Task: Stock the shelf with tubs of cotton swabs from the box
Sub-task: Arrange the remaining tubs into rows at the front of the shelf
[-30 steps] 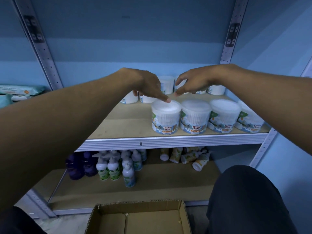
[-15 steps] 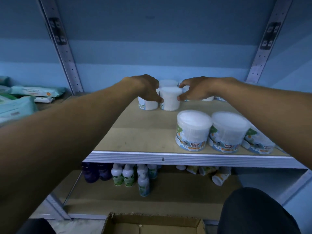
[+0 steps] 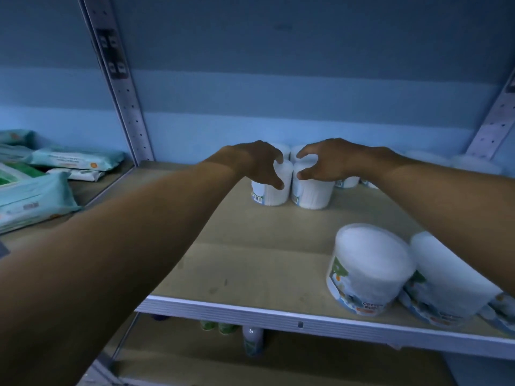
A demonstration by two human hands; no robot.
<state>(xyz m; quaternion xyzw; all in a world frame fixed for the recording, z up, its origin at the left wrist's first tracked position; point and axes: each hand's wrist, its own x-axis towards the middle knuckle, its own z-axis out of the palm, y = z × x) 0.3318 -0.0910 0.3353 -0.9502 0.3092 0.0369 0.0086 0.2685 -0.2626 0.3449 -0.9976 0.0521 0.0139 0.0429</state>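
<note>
We observe a flat, matte tan fibreboard shelf [image 3: 250, 254] edged with a pale ribbed metal lip, bounded by a perforated grey metal upright [image 3: 122, 90]. At its rear stand two round white translucent plastic tubs of cotton swabs, the left tub [image 3: 269, 193] bearing a barcode label and the right tub [image 3: 312, 193] touching it side by side. Our left hand [image 3: 250, 162] grips the left tub from above, fingers curled over its rim and thumb against its side; our right hand [image 3: 331, 160] grips the right tub likewise. Further tubs sit behind them, blurred. Two more tubs, the nearer one [image 3: 367, 268] with a printed label, stand at the front right. Soft teal plastic wipe packs [image 3: 41, 199] lie on the adjoining shelf. Against half a second ago, both hands sit on separate tubs rather than flanking a single one, and the box has left the view.
</note>
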